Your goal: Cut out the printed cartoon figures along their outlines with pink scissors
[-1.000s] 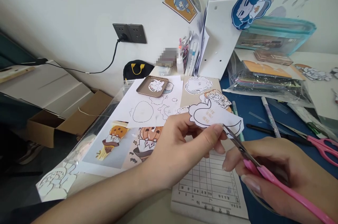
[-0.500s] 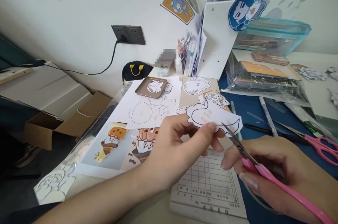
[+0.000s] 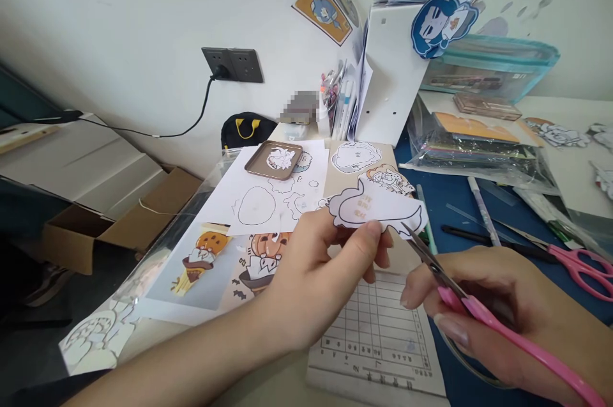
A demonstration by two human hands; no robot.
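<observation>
Between the thumb and fingers of my left hand point(image 3: 330, 260) is a white paper cutout point(image 3: 378, 206) with a black wavy outline and faint orange writing. My right hand point(image 3: 507, 305) grips pink-handled scissors point(image 3: 479, 314), their blades pointing up and left. The blade tips meet the paper's lower right edge, near the curled end of the outline. Part of the paper's lower edge is hidden behind my left thumb. Beneath both hands lies a printed form pad point(image 3: 378, 337) with a grid.
A brown square tray point(image 3: 274, 160) holding small cutouts rests on outlined sheets point(image 3: 253, 206). At right are a second pair of pink scissors point(image 3: 577, 266), a pen point(image 3: 483, 209) and a clear plastic bag point(image 3: 479, 161). A white file holder point(image 3: 395, 68) stands behind. An open cardboard box point(image 3: 119, 215) is at left.
My left hand has shifted the paper cutout slightly left and tilted it, so the scissor tips now sit nearer its right end. The right hand has stayed nearly still.
</observation>
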